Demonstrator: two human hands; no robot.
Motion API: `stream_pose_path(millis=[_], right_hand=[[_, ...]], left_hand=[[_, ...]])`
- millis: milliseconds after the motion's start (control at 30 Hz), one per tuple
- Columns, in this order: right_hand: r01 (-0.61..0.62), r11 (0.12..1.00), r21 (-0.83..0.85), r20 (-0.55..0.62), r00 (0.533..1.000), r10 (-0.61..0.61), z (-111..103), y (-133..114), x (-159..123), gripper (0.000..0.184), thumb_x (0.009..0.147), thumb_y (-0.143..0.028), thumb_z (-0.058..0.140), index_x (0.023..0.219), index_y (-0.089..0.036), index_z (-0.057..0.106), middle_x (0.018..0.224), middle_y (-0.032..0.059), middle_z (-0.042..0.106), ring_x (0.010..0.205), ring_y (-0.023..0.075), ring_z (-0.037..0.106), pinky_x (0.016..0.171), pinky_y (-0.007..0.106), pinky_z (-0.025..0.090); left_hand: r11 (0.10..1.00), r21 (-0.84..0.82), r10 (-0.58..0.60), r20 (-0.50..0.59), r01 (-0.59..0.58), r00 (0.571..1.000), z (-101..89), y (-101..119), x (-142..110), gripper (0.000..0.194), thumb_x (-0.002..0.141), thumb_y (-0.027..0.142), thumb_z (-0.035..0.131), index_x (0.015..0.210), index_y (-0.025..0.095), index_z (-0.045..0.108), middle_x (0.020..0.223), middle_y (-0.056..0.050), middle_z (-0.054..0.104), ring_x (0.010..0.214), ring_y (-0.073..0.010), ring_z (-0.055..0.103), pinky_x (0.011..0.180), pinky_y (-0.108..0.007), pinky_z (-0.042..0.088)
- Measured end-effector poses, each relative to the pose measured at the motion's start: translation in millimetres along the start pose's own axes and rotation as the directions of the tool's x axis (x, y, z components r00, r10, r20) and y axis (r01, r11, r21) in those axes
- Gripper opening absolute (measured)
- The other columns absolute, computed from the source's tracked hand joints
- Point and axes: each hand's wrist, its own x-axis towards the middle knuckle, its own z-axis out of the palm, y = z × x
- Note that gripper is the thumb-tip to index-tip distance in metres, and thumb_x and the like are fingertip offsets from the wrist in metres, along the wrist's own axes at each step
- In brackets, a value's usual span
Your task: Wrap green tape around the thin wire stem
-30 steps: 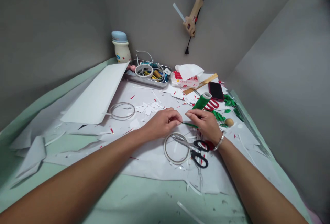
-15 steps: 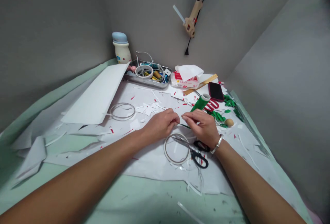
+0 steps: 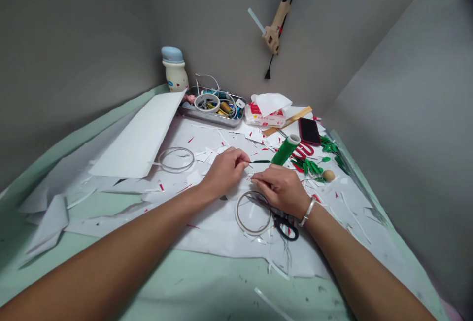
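Observation:
My left hand [image 3: 224, 169] is pinched shut on the end of a thin green tape strip [image 3: 261, 161] that runs to the green tape roll [image 3: 286, 149] lying on the white paper. My right hand [image 3: 281, 190] rests curled over the black-handled scissors [image 3: 281, 222], touching them; its fingers are closed and I cannot see what is in them. A clear tape ring [image 3: 254, 212] lies just under both hands.
White paper scraps and red bits litter the green table [image 3: 207, 286]. A second tape ring [image 3: 176, 159], a white sheet [image 3: 137, 136], a metal tray [image 3: 212, 106], tissue pack [image 3: 266, 112], phone [image 3: 309, 130], red scissors [image 3: 303, 151], green leaves [image 3: 314, 167] and a wooden ball [image 3: 328, 175] lie around. A glue gun [image 3: 274, 27] hangs on the wall.
My left hand moved up and left, drawing the green strip out from the roll. My right hand let go of the strip and dropped onto the scissors.

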Motion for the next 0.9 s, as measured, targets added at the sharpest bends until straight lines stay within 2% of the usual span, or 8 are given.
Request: stream_pose_path(millis=[100, 233, 300, 367, 500, 600, 733, 900], right_hand=[[0.013, 0.999, -0.052, -0.073, 0.997, -0.017, -3.4, -1.2, 1.8, 0.017, 0.086, -0.023, 0.054, 0.087, -0.020, 0.071, 0.068, 0.0031, 0.067, 0.064, 0.0154, 0.052, 0.064, 0.028, 0.040], [-0.141, 0.987, 0.081, -0.185, 0.970, 0.154, -8.0, 12.0, 1.9, 0.018, 0.088, -0.026, 0.053, 0.085, -0.020, 0.071, 0.074, 0.0029, 0.069, 0.065, 0.0142, 0.055, 0.064, 0.027, 0.043], [-0.247, 0.954, 0.170, -0.209, 0.937, 0.280, -8.2, 21.4, 0.6, 0.018, 0.087, -0.029, 0.055, 0.083, -0.019, 0.071, 0.075, 0.0029, 0.069, 0.064, 0.0139, 0.057, 0.061, 0.026, 0.044], [-0.312, 0.922, 0.230, -0.154, 0.924, 0.351, -6.5, 28.2, -1.1, 0.018, 0.086, -0.030, 0.056, 0.083, -0.019, 0.071, 0.077, 0.0027, 0.070, 0.064, 0.0140, 0.059, 0.060, 0.025, 0.045], [-0.233, 0.961, 0.149, -0.008, 0.972, 0.237, 0.0, 22.8, -2.5, 0.016, 0.085, -0.024, 0.056, 0.085, -0.021, 0.072, 0.081, 0.0016, 0.072, 0.071, 0.0145, 0.061, 0.066, 0.025, 0.045], [-0.071, 0.996, 0.051, 0.069, 0.995, 0.067, 3.1, 6.8, -1.5, 0.017, 0.086, -0.023, 0.054, 0.086, -0.021, 0.071, 0.076, 0.0016, 0.071, 0.070, 0.0148, 0.056, 0.068, 0.026, 0.043], [0.035, 0.997, -0.064, -0.030, 0.999, -0.037, 0.0, -5.7, 0.4, 0.018, 0.087, -0.023, 0.053, 0.088, -0.020, 0.071, 0.066, 0.0033, 0.065, 0.065, 0.0155, 0.051, 0.065, 0.028, 0.039], [-0.093, 0.995, 0.041, -0.200, 0.975, 0.100, -7.9, 6.3, 2.2, 0.018, 0.088, -0.025, 0.054, 0.087, -0.021, 0.071, 0.073, 0.0031, 0.068, 0.065, 0.0148, 0.055, 0.066, 0.028, 0.042]], left_hand=[[0.986, 0.107, 0.119, 0.079, -0.127, 0.990, 2.7, -1.3, -3.9, 0.015, 0.081, 0.014, 0.047, 0.082, 0.017, 0.062, 0.084, -0.004, 0.058, 0.079, -0.0163, 0.054, 0.074, -0.030, 0.042], [0.973, 0.061, 0.206, 0.218, -0.224, 0.954, 2.7, 3.8, -7.7, 0.016, 0.082, 0.014, 0.047, 0.085, 0.019, 0.063, 0.085, -0.003, 0.058, 0.079, -0.0157, 0.054, 0.074, -0.029, 0.042], [0.977, -0.025, 0.212, 0.253, -0.213, 0.944, 0.7, 7.8, -7.4, 0.014, 0.081, 0.016, 0.050, 0.084, 0.019, 0.063, 0.084, -0.002, 0.059, 0.079, -0.0150, 0.054, 0.074, -0.028, 0.042], [0.981, -0.130, 0.175, 0.257, -0.145, 0.950, -1.5, 10.8, -5.9, 0.012, 0.081, 0.019, 0.052, 0.084, 0.018, 0.063, 0.082, -0.001, 0.059, 0.077, -0.0138, 0.054, 0.072, -0.027, 0.042], [0.960, -0.278, 0.016, 0.193, 0.039, 0.981, -3.7, 10.5, -1.8, 0.014, 0.081, 0.025, 0.053, 0.087, 0.016, 0.061, 0.078, -0.001, 0.060, 0.068, -0.0121, 0.052, 0.064, -0.025, 0.042], [0.979, -0.199, -0.035, 0.066, 0.047, 0.997, -3.1, 6.4, -0.1, 0.013, 0.081, 0.024, 0.053, 0.086, 0.016, 0.062, 0.079, -0.001, 0.060, 0.069, -0.0125, 0.052, 0.065, -0.025, 0.042], [0.997, 0.028, 0.075, 0.013, -0.076, 0.997, 0.2, 0.5, -1.8, 0.013, 0.080, 0.017, 0.050, 0.081, 0.016, 0.063, 0.081, -0.003, 0.059, 0.076, -0.0147, 0.054, 0.071, -0.028, 0.042], [0.972, 0.076, 0.206, 0.188, -0.223, 0.960, 1.9, 2.6, -6.9, 0.016, 0.081, 0.014, 0.048, 0.085, 0.017, 0.062, 0.083, -0.002, 0.057, 0.077, -0.0147, 0.053, 0.071, -0.027, 0.041]])
